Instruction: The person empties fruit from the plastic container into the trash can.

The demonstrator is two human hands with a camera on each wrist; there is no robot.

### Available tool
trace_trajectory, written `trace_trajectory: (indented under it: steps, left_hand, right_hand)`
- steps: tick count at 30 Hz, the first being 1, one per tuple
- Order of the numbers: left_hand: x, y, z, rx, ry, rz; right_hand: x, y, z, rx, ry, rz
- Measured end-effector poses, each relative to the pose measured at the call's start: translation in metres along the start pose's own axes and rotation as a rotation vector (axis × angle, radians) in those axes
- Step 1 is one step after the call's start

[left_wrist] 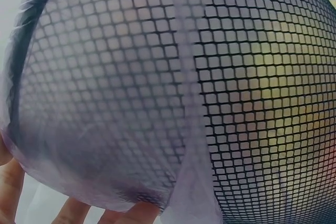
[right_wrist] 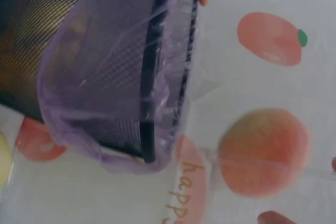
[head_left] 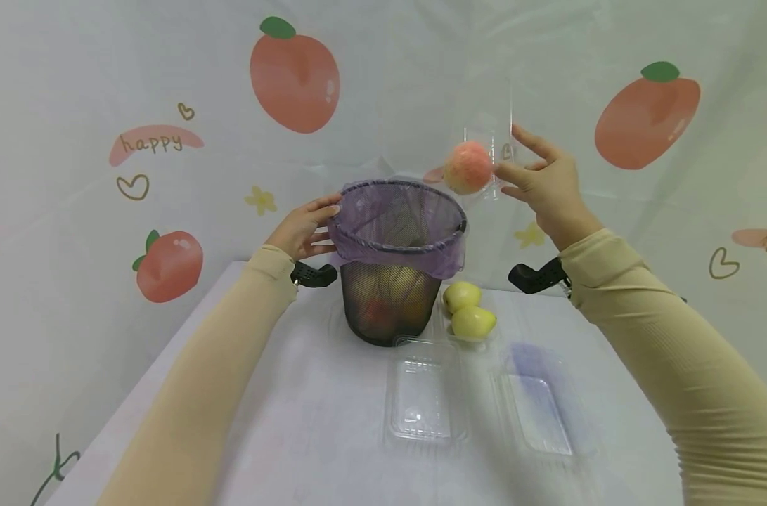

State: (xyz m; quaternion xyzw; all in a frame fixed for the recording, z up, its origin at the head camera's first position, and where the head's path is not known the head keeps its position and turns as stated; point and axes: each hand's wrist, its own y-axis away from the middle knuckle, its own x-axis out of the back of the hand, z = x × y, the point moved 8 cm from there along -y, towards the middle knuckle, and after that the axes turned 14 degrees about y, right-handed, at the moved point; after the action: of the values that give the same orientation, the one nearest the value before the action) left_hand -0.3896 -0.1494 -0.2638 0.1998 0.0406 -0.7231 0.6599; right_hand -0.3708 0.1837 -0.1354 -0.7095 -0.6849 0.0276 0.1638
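My right hand [head_left: 548,183] pinches a clear plastic clamshell box [head_left: 502,140], raised up on edge to the right of the black mesh bin [head_left: 392,295]. A pink-and-yellow peach [head_left: 468,167] [right_wrist: 264,152] shows at the box's left side, higher than the bin's rim. The bin stands upright, lined with a purple bag [head_left: 443,261] [right_wrist: 105,51] folded over its rim. My left hand [head_left: 304,228] rests against the left of the rim, its fingers [left_wrist: 73,211] fairly straight along the bag. Yellow and red things show through the mesh.
Two yellow fruits [head_left: 474,323] lie on the table right of the bin. In front are a clear box [head_left: 424,400] and another clear tray [head_left: 541,414], with a purple patch behind it. A white curtain [head_left: 383,84] printed with fruit hangs behind the table.
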Motion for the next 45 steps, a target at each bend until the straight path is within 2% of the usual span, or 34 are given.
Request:
trace_trajectory:
  steps: [5,10,14,17,26,35,41,45]
  left_hand:
    - [-0.003,0.004,0.001,-0.001,-0.005,-0.006]
    - [-0.001,0.001,0.001,0.000,-0.001,-0.002]
    - [0.003,-0.005,-0.001,0.002,0.001,0.004]
    - [0.005,-0.009,-0.002,0.000,-0.006,0.009]
    - [0.007,-0.012,-0.003,0.006,-0.003,0.014]
    - [0.004,-0.012,-0.001,0.007,-0.004,0.009]
    - [0.005,-0.012,-0.002,0.009,-0.003,0.022]
    - [0.006,-0.011,-0.003,0.014,-0.007,0.024]
  right_hand:
    - [0.003,-0.002,0.001,-0.018,-0.064,0.010]
    - [0.006,-0.003,-0.001,-0.027,-0.142,0.000]
    - [0.008,-0.001,0.004,-0.044,-0.196,-0.041]
    - [0.010,0.001,0.012,-0.076,-0.278,-0.082]
    - [0.028,0.009,0.044,-0.193,-0.523,-0.172]
    - [0.058,0.020,0.090,-0.438,-0.846,-0.160]
    - [0.073,0.029,0.123,-0.498,-1.055,-0.145]
    - [0.083,0.037,0.146,-0.528,-1.111,-0.127]
